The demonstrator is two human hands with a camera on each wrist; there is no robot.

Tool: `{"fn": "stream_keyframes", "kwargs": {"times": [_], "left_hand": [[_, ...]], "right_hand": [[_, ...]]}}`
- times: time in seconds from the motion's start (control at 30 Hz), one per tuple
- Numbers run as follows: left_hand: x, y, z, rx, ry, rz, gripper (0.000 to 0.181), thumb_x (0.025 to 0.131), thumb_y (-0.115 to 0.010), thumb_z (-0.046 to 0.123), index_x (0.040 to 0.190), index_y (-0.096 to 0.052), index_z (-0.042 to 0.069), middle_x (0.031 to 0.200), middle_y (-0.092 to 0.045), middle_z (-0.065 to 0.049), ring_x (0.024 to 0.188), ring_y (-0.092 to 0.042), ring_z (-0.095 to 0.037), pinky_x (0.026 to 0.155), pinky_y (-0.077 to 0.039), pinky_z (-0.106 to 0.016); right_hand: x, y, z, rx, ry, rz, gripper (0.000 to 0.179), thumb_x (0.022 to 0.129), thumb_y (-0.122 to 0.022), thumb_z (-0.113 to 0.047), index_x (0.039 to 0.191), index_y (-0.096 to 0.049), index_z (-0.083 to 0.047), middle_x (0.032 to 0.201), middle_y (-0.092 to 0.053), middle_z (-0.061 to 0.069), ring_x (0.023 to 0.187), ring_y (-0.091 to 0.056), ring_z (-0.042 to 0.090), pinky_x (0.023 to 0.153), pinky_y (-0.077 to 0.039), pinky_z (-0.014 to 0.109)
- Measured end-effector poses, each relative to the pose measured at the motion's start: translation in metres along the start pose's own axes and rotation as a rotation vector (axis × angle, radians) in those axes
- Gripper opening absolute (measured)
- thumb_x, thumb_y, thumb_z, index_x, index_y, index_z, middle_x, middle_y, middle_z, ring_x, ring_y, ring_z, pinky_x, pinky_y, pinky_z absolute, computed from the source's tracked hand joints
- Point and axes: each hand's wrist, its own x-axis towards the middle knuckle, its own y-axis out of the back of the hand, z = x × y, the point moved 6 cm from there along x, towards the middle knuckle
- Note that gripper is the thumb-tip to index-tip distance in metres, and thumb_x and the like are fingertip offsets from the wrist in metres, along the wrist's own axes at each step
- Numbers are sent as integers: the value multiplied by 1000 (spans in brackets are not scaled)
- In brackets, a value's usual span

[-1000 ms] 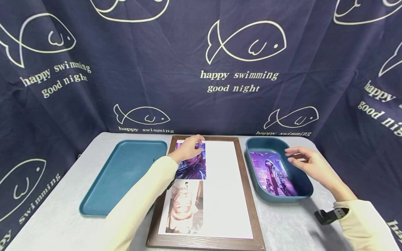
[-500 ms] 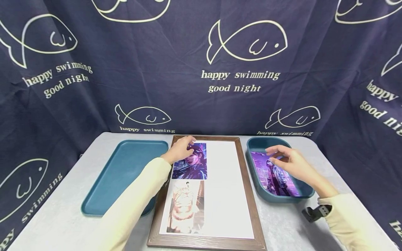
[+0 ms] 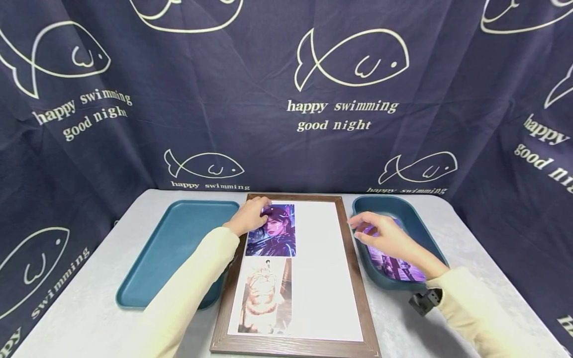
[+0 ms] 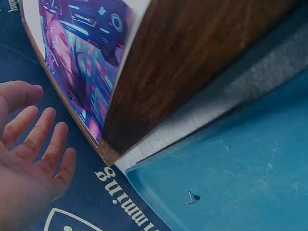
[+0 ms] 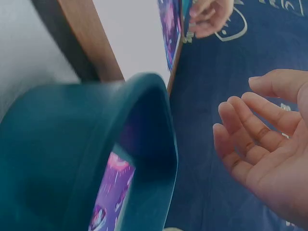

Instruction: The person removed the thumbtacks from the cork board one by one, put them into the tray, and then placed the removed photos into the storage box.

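Note:
My left hand [image 3: 248, 215] is over the upper left corner of a brown wooden frame [image 3: 293, 344], beside a purple picture card of a masked-looking figure's portrait [image 3: 274, 238]. In the left wrist view its fingers are loosely bent with nothing between them. Below that card lies a cat picture [image 3: 261, 303], also on the frame's white backing [image 3: 322, 278]. My right hand [image 3: 382, 236] hovers over the left side of a deep blue-green box [image 3: 431, 243], fingers relaxed, holding nothing. Inside the box lies another purple picture card [image 3: 398, 268], partly hidden by the hand.
A flat blue-green tray [image 3: 172, 253] stands left of the frame, with a small dark mark [image 4: 193, 196] on it. All rest on a pale grey table [image 3: 85, 303]. A dark blue fish-print curtain [image 3: 264, 99] hangs behind and at both sides.
My left hand has moved left off the upper purple card, uncovering most of it. My right hand has moved left across the box toward the frame. The cards have stayed in place.

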Motion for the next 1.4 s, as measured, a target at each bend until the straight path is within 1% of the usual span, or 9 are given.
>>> {"fn": "stream_keyframes", "kwargs": {"times": [0.13, 0.23, 0.3, 0.53, 0.67, 0.83, 1.03, 1.23, 1.4], "left_hand": [[1, -2, -4, 54, -7, 17, 36, 81, -63, 12, 116, -55, 8, 110, -59, -11, 105, -53, -31, 90, -38, -50], [2, -3, -6, 83, -15, 25, 34, 80, -63, 12, 113, -57, 8, 107, -60, -9, 102, -54, -30, 87, -39, -49], [2, -4, -7, 94, -20, 29, 33, 80, -63, 12, 112, -57, 8, 106, -60, -9, 101, -54, -30, 86, -39, -49], [3, -4, -11, 118, -21, 29, 34, 80, -63, 14, 113, -57, 9, 107, -59, -8, 102, -53, -31, 87, -39, -49], [4, -5, -10, 120, -18, 16, 34, 80, -64, 15, 113, -57, 9, 107, -59, -8, 103, -53, -31, 87, -39, -50], [6, -5, -8, 128, -30, 18, 34, 80, -65, 15, 113, -57, 10, 110, -60, -8, 105, -53, -31, 89, -39, -49], [10, -7, -7, 145, -52, 19, 32, 80, -65, 15, 111, -59, 10, 109, -61, -7, 104, -53, -30, 86, -40, -46], [15, -10, -6, 165, -88, 27, 30, 80, -64, 14, 109, -61, 11, 109, -62, -6, 102, -54, -31, 85, -40, -46], [17, -11, -7, 167, -100, 33, 28, 81, -63, 15, 109, -61, 12, 109, -62, -5, 102, -54, -29, 83, -40, -46]], "right_hand": [[8, -13, -7, -6, -8, -52, 25, 79, -63, 1, 103, -61, -4, 92, -64, 5, 79, -60, 12, 67, -50, 28], [14, -22, -14, -26, -13, -93, 24, 79, -63, 1, 103, -62, -4, 89, -64, 4, 77, -58, 13, 65, -49, 28], [19, -28, -17, -38, -23, -123, 24, 79, -63, 0, 102, -62, -4, 88, -64, 3, 76, -58, 13, 64, -49, 27], [33, -50, -27, -99, -18, -210, 27, 80, -64, -5, 106, -60, -2, 97, -64, 10, 83, -61, 20, 70, -52, 36], [39, -60, -31, -118, -4, -249, 27, 80, -64, -5, 107, -60, -2, 98, -64, 9, 83, -60, 19, 71, -52, 34], [48, -70, -36, -130, 33, -267, 26, 80, -63, -5, 105, -60, -1, 98, -63, 10, 84, -60, 20, 73, -51, 32], [59, -81, -40, -215, 82, -274, 25, 79, -65, -6, 103, -60, -2, 95, -63, 9, 84, -60, 23, 76, -49, 29], [68, -90, -40, -267, 86, -289, 24, 80, -65, -8, 103, -61, -2, 97, -62, 9, 87, -60, 23, 78, -49, 31], [77, -96, -36, -264, 106, -285, 25, 78, -66, -7, 101, -61, 1, 97, -63, 11, 86, -61, 24, 79, -49, 32]]}}
